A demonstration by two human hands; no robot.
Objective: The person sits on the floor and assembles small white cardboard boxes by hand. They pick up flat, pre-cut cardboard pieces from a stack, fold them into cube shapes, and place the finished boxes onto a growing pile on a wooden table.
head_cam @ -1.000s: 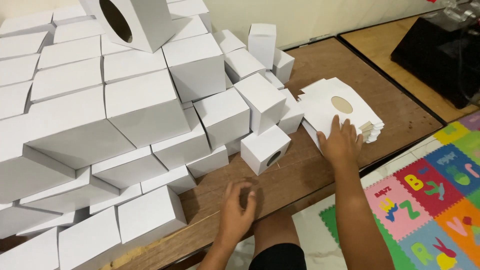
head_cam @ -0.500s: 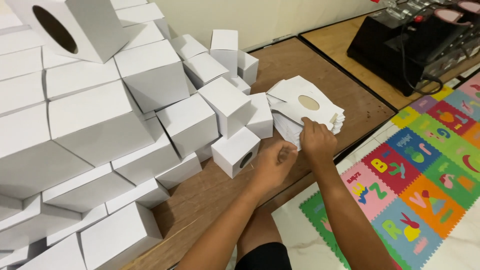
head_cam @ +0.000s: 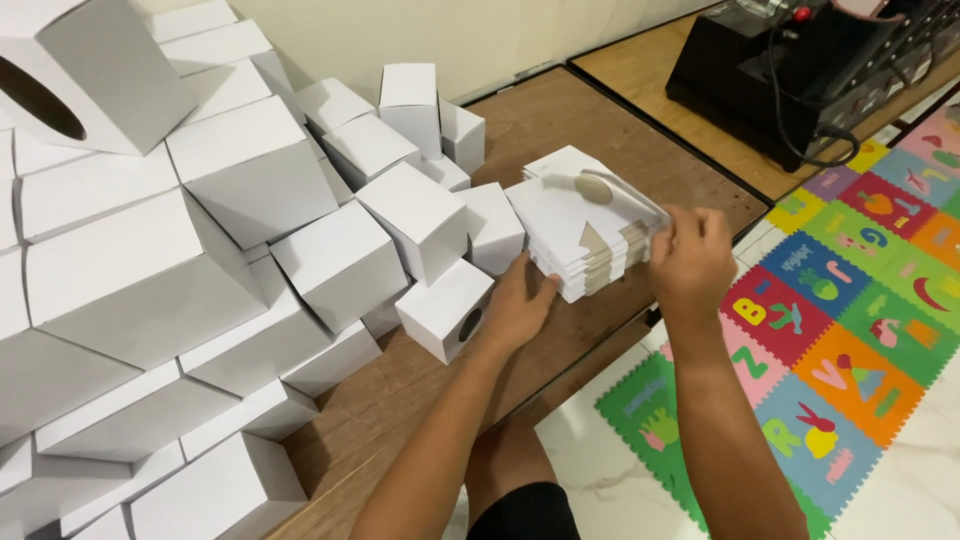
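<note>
Left hand (head_cam: 517,305) presses flat on the stack of flat white die-cut cardboard blanks (head_cam: 580,225) at its 7 o'clock edge, steadying it — right hand (head_cam: 690,262) fingers pinch the top blank (blurred), peeling it.

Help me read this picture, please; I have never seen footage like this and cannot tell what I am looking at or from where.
No machine is working here: these are a person's two bare hands, filmed by a camera worn on the head and looking down. The left hand rests against the side of a stack of flat white card blanks on a wooden surface. The right hand lifts the top blank, which has a round hole, off that stack. To the left is a big pile of folded white boxes; one small box with a round hole lies nearest the left hand. A colourful foam play mat covers the floor on the right.
</note>
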